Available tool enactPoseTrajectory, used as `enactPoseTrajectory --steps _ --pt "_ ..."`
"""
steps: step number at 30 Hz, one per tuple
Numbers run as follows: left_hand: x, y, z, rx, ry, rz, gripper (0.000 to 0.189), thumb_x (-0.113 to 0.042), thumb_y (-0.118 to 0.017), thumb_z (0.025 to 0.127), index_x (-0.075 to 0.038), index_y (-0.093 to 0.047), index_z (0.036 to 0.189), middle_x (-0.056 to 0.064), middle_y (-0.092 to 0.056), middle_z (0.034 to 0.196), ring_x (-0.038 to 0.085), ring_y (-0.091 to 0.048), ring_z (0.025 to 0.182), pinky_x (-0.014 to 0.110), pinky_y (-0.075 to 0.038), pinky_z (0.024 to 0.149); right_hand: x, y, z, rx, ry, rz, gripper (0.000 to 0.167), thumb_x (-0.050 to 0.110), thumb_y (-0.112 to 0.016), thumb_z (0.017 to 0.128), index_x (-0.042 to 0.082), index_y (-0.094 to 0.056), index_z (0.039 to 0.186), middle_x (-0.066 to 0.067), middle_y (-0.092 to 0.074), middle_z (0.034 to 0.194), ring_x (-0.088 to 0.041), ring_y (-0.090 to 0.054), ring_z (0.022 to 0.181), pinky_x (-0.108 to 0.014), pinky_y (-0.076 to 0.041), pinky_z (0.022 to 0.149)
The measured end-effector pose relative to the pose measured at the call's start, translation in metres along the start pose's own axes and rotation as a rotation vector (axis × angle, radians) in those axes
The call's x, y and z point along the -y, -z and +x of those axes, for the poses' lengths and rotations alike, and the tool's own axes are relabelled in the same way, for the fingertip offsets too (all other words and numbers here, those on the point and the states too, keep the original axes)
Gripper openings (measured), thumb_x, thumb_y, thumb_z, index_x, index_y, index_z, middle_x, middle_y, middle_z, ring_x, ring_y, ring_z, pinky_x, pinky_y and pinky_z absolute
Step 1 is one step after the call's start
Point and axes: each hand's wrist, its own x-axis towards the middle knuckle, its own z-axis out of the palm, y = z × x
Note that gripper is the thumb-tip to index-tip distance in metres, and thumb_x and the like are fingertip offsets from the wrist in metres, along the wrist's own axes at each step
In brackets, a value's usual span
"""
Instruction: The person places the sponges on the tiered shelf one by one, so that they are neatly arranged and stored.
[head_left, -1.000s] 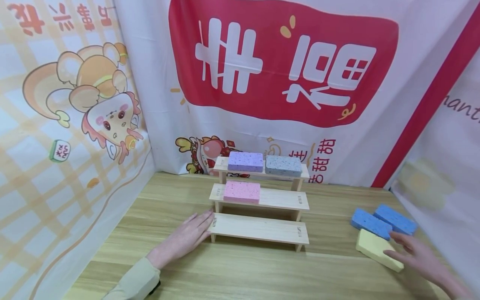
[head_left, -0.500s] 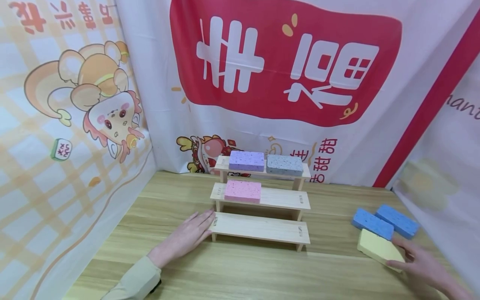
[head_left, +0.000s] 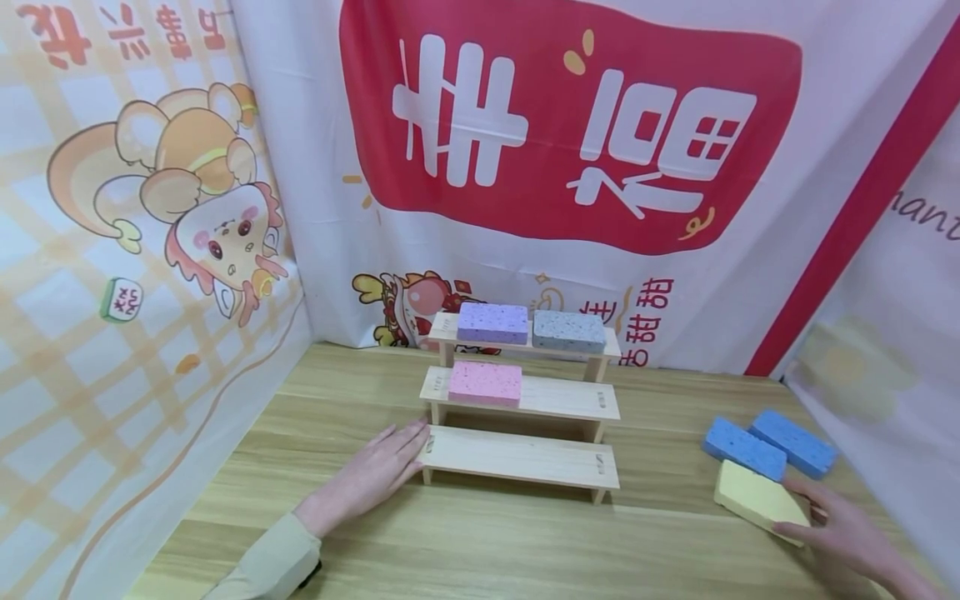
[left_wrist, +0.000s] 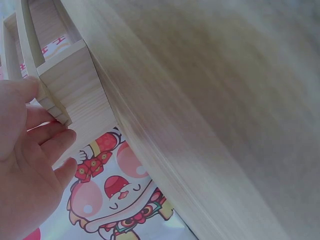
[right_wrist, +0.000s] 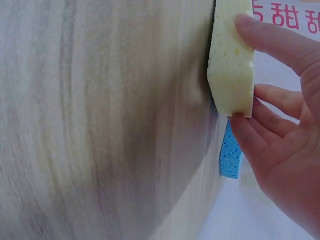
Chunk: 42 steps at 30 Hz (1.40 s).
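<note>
On the right, my right hand (head_left: 840,525) pinches a pale yellow sponge (head_left: 759,498) lying on the table. The right wrist view shows the thumb on one side of the yellow sponge (right_wrist: 232,65) and the fingers at its end and other side. At the left end of a three-step wooden display stand (head_left: 517,457), my left hand (head_left: 371,471) holds the lowest step. Thumb and fingers of the left hand (left_wrist: 35,155) lie on either side of that step's end. A pink sponge (head_left: 485,383) sits on the middle step; purple (head_left: 492,323) and grey-blue (head_left: 568,330) sponges sit on top.
Two blue sponges (head_left: 746,448) lie just behind the yellow one, one partly against the other. The wooden table (head_left: 450,550) is bounded by printed cloth walls (head_left: 300,167) at the back, left and right.
My right hand has closed in on the yellow sponge, its fingers now around the sponge's right end. The left hand keeps its place on the stand.
</note>
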Motion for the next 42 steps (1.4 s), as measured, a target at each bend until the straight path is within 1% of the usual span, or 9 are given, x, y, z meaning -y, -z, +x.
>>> enactPoseTrajectory --steps 4,8,13,19,23,29,31,36,42 --pt "0.0 -0.001 0.0 -0.007 0.004 -0.004 0.058 -0.033 -0.053 0.101 0.001 -0.044 0.147 0.018 -0.044 0.154 0.031 -0.046 0.141 0.051 -0.033 0.12 0.003 0.003 0.001 0.011 -0.002 -0.037 0.068 0.025 -0.086 0.075 -0.011 -0.059 0.126 -0.037 -0.061 0.122 0.021 -0.048 0.095 -0.012 -0.055 0.067" --pt "0.0 -0.001 0.0 -0.012 0.006 -0.008 0.058 -0.033 -0.054 0.101 0.001 -0.044 0.147 0.018 -0.044 0.154 0.03 -0.046 0.141 0.051 -0.033 0.121 0.01 0.011 0.004 0.081 -0.052 -0.061 0.071 0.031 -0.082 0.08 -0.011 -0.055 0.131 -0.04 -0.057 0.129 -0.021 -0.07 0.098 -0.017 -0.058 0.069" --pt "0.0 -0.001 0.0 -0.002 0.011 -0.017 0.058 -0.033 -0.054 0.101 0.0 -0.043 0.147 0.018 -0.043 0.154 0.03 -0.046 0.142 0.051 -0.032 0.121 0.024 0.02 0.01 0.13 -0.079 -0.042 0.073 0.036 -0.077 0.086 -0.011 -0.051 0.135 -0.039 -0.052 0.136 -0.05 -0.062 0.108 -0.014 -0.057 0.07" --pt "-0.001 0.001 0.0 -0.002 0.003 -0.004 0.058 -0.034 -0.053 0.101 0.0 -0.043 0.147 0.018 -0.044 0.153 0.031 -0.046 0.141 0.051 -0.033 0.12 0.041 0.028 0.02 0.085 -0.026 -0.039 0.068 0.036 -0.078 0.084 -0.007 -0.056 0.133 -0.033 -0.058 0.133 -0.014 -0.068 0.104 -0.012 -0.057 0.072" --pt "0.0 0.0 0.0 -0.007 -0.003 0.01 0.058 -0.035 -0.052 0.102 0.0 -0.043 0.147 0.018 -0.044 0.154 0.03 -0.046 0.141 0.051 -0.034 0.12 0.054 0.032 0.028 0.074 0.004 -0.039 0.067 0.035 -0.079 0.084 -0.006 -0.057 0.133 -0.033 -0.058 0.133 -0.037 -0.069 0.106 -0.011 -0.056 0.073" --pt "0.0 0.0 -0.001 0.001 0.003 0.008 0.058 -0.036 -0.051 0.102 0.0 -0.042 0.148 0.018 -0.043 0.154 0.03 -0.046 0.142 0.051 -0.033 0.121 0.075 0.039 0.041 0.072 0.029 -0.032 0.068 0.038 -0.079 0.083 -0.004 -0.057 0.133 -0.032 -0.056 0.136 -0.038 -0.068 0.109 -0.012 -0.057 0.074" --pt "0.0 0.001 -0.001 0.01 0.009 0.0 0.058 -0.035 -0.051 0.102 0.0 -0.042 0.148 0.018 -0.042 0.155 0.03 -0.045 0.143 0.051 -0.032 0.121 0.082 0.039 0.045 0.052 0.049 -0.037 0.066 0.038 -0.08 0.082 -0.002 -0.059 0.131 -0.029 -0.059 0.133 -0.031 -0.07 0.105 -0.013 -0.057 0.073" --pt "-0.001 0.001 -0.001 0.021 0.017 -0.01 0.058 -0.036 -0.05 0.102 0.0 -0.042 0.148 0.018 -0.042 0.155 0.03 -0.044 0.143 0.051 -0.032 0.121 0.091 0.037 0.054 0.002 0.12 -0.008 0.056 0.032 -0.082 0.081 0.002 -0.065 0.126 -0.007 -0.064 0.108 0.017 -0.049 0.098 -0.014 -0.057 0.073" --pt "0.0 0.0 0.0 0.004 0.005 0.0 0.058 -0.035 -0.052 0.102 0.0 -0.043 0.147 0.018 -0.043 0.154 0.03 -0.046 0.142 0.051 -0.033 0.12 0.107 0.04 0.069 0.011 0.134 -0.081 0.061 0.035 -0.082 0.081 0.002 -0.063 0.128 -0.018 -0.07 0.113 -0.025 -0.068 0.098 -0.032 -0.059 0.074"
